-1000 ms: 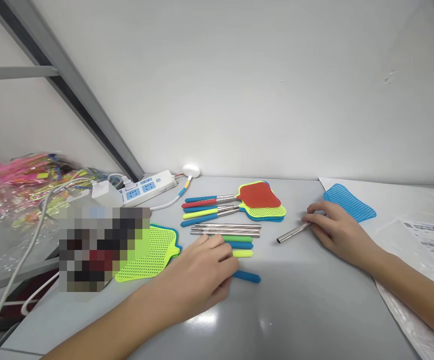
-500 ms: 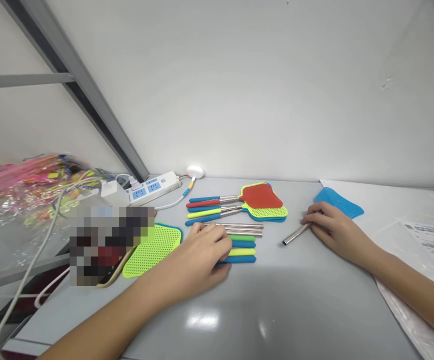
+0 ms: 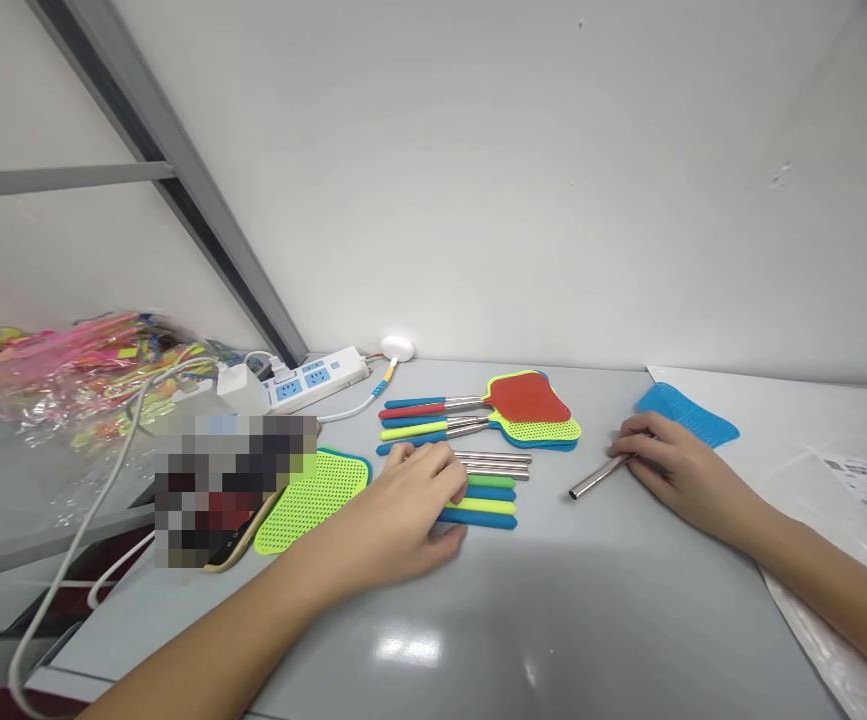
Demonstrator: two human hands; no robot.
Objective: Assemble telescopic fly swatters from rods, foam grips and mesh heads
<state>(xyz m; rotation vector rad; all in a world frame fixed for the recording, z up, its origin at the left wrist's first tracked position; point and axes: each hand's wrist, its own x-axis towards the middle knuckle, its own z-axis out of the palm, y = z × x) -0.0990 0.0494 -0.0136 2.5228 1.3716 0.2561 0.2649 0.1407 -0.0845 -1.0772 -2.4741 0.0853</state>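
Observation:
My left hand point(image 3: 418, 500) lies over a row of fly swatters, fingers curled down on them. To its right stick out blue, green and yellow handles point(image 3: 493, 508) and several bare metal rods point(image 3: 504, 466). Past the wrist, the yellow-green mesh heads point(image 3: 313, 500) overlap a blue one. My right hand point(image 3: 669, 465) is closed around a thin metal rod point(image 3: 594, 480), its open end pointing down-left. Behind that hand lies a blue swatter head point(image 3: 692, 415); my fingers hide whether it joins the rod. Between the hands, farther back, more swatters point(image 3: 530, 400) lie stacked, with red and yellow-green heads on top.
A phone point(image 3: 242, 535), partly blurred out, lies left of my left forearm. Behind it are a white power strip point(image 3: 320, 380) and cables. Bagged colourful items point(image 3: 103, 370) pile up at far left. Clear plastic wrapping point(image 3: 823, 480) covers the right side. A white wall point(image 3: 523, 200) stands behind.
The whole view has shifted slightly, with things appearing a little farther right. Both hands keep their places on the swatters and the rod.

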